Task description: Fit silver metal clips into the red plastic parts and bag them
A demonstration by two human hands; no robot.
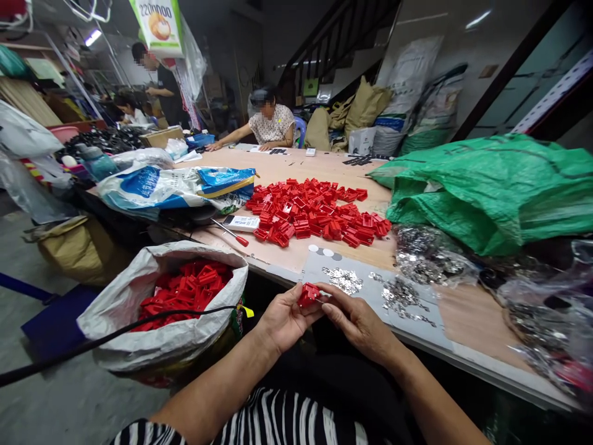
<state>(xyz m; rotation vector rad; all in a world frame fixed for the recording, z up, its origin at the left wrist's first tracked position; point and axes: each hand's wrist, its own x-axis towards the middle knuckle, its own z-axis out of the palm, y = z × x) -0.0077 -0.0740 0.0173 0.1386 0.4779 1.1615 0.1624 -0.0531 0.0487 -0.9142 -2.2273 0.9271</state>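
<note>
My left hand [288, 318] is closed around a red plastic part [308, 295], held up just in front of the table edge. My right hand [353, 318] meets it from the right, thumb and fingers pinched together at the part's side. A tiny pale glint shows at those fingertips, too small to name. Behind my hands, a grey sheet [319, 262] carries two loose piles of small shiny metal pieces, a left pile [343, 280] and a right pile [402, 296]. Farther back lies a broad heap of similar red plastic parts [315, 210].
An open white sack [104, 321] of red parts stands at left, a black cable [115, 334] crossing it. A red-handled screwdriver [236, 236] lies by a white box [241, 223]. Right are a green sack [491, 185] and bagged metal pieces [428, 253]. A person [273, 127] sits across the table.
</note>
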